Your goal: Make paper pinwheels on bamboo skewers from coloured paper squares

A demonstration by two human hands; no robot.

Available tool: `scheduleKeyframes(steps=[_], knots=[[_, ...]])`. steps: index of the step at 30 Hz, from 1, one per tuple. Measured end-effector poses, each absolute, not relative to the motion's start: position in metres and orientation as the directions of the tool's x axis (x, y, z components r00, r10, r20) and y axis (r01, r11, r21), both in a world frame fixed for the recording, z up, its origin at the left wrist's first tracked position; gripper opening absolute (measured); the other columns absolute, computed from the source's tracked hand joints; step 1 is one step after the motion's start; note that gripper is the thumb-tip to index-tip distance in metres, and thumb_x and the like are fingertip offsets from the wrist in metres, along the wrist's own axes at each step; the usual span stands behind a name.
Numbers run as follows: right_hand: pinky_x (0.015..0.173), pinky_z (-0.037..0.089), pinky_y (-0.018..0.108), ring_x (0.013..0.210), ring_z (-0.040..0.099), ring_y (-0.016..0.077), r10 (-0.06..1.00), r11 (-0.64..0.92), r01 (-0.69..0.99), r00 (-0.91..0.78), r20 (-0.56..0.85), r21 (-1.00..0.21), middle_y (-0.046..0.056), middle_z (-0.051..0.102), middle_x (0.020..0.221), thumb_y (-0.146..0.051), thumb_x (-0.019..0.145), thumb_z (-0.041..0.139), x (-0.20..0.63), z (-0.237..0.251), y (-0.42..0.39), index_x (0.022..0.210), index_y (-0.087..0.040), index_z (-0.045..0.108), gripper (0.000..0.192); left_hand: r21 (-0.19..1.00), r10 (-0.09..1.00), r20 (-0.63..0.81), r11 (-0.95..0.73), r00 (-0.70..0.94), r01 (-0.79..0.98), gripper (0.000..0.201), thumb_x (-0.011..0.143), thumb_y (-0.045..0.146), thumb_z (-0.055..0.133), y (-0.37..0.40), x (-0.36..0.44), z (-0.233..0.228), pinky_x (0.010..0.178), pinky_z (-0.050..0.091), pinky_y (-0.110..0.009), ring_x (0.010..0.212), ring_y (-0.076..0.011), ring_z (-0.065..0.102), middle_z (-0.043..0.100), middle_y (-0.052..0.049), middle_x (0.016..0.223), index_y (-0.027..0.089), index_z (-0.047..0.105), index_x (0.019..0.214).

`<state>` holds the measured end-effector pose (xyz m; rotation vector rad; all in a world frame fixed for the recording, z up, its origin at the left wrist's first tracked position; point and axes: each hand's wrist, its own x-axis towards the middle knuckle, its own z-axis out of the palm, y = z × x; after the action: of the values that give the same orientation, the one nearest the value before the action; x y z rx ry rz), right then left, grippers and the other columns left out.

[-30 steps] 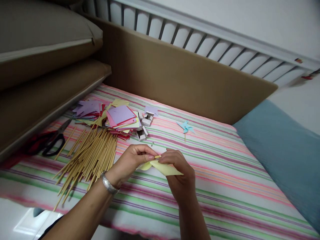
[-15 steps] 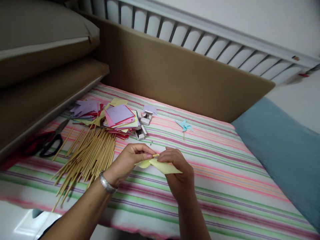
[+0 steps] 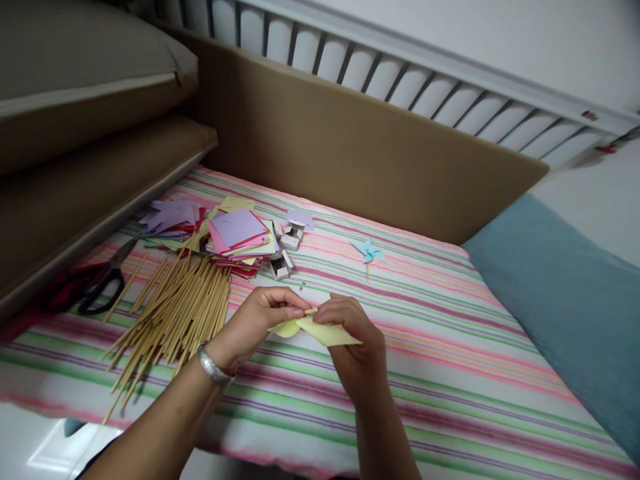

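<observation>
A pale yellow paper pinwheel (image 3: pixel 327 332) is held between my two hands above the striped cloth. A short length of wooden stick (image 3: pixel 311 311) shows just behind its folded paper. My left hand (image 3: pixel 267 317), with a silver bracelet at the wrist, pinches the stick's left end between thumb and forefinger. Curled round the pinwheel's right side, my right hand (image 3: pixel 357 340) has its fingers against the paper and the stick; its thumb is hidden. Beyond the hands lies a light blue pinwheel (image 3: pixel 369 251) on a stick.
Wooden sticks (image 3: pixel 185 313) lie piled on the left, beside black-handled scissors (image 3: pixel 107 280). Behind them are stacked coloured paper squares (image 3: pixel 240 230), cut purple paper (image 3: pixel 170 215) and small white boxes (image 3: pixel 293 235). A brown board (image 3: pixel 350 147) borders the striped cloth (image 3: pixel 450 393) at the back.
Almost nothing differs. Both hands keep their grip on the yellow pinwheel and stick, and the whole view has shifted very slightly.
</observation>
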<state>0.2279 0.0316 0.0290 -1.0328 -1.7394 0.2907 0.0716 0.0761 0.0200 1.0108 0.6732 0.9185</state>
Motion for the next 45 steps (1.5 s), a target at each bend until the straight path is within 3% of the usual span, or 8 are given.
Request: scheduleKeyframes(steps=[16, 24, 31, 41, 45], knots=[[0.088, 0.044, 0.044, 0.077, 0.06, 0.0181, 0.828, 0.525, 0.442, -0.069, 0.556, -0.727, 0.001, 0.065, 0.076, -0.009, 0.076, 0.058, 0.23, 0.034, 0.03, 0.08, -0.024, 0.062, 0.016, 0.943, 0.899, -0.063, 0.196, 0.433, -0.27, 0.005, 0.064, 0.02, 0.071, 0.076, 0.071, 0.016, 0.059, 0.041, -0.023, 0.059, -0.0125, 0.056, 0.069, -0.003, 0.068, 0.017, 0.073, 0.068], [0.073, 0.049, 0.032, 0.081, 0.06, 0.0174, 0.945, 0.309, 0.203, 0.047, 0.324, -0.929, 0.002, 0.064, 0.077, -0.013, 0.074, 0.063, 0.234, 0.02, 0.034, 0.075, -0.021, 0.062, 0.008, 0.939, 0.874, -0.108, 0.245, 0.473, -0.24, 0.01, 0.064, 0.019, 0.07, 0.077, 0.071, 0.015, 0.06, 0.042, -0.022, 0.063, -0.0124, 0.057, 0.069, -0.003, 0.071, 0.017, 0.073, 0.073], [0.066, 0.049, 0.029, 0.076, 0.06, 0.017, 0.983, 0.161, 0.087, 0.075, 0.168, -0.983, 0.003, 0.065, 0.076, -0.016, 0.072, 0.065, 0.24, 0.014, 0.039, 0.075, -0.019, 0.062, 0.005, 0.936, 0.847, -0.139, 0.282, 0.513, -0.212, 0.012, 0.061, 0.02, 0.073, 0.078, 0.073, 0.016, 0.059, 0.04, -0.021, 0.059, -0.0106, 0.054, 0.066, -0.003, 0.065, 0.014, 0.073, 0.071], [0.071, 0.047, 0.03, 0.076, 0.059, 0.0162, 0.983, 0.169, -0.089, -0.056, 0.175, -0.982, 0.0, 0.061, 0.073, -0.013, 0.069, 0.067, 0.244, 0.016, 0.039, 0.07, -0.021, 0.063, 0.008, 0.882, 0.793, -0.188, 0.397, 0.58, -0.256, 0.017, 0.06, 0.016, 0.074, 0.077, 0.069, 0.012, 0.065, 0.044, -0.022, 0.066, -0.0114, 0.059, 0.071, -0.003, 0.075, 0.016, 0.073, 0.077], [0.072, 0.047, 0.031, 0.074, 0.058, 0.0155, 0.968, 0.21, -0.068, -0.126, 0.217, -0.975, 0.0, 0.06, 0.072, -0.012, 0.07, 0.066, 0.245, 0.018, 0.037, 0.071, -0.021, 0.063, 0.009, 0.852, 0.794, -0.192, 0.426, 0.577, -0.303, 0.016, 0.061, 0.017, 0.072, 0.079, 0.069, 0.012, 0.062, 0.044, -0.021, 0.063, -0.0113, 0.059, 0.071, -0.003, 0.073, 0.017, 0.073, 0.077]])
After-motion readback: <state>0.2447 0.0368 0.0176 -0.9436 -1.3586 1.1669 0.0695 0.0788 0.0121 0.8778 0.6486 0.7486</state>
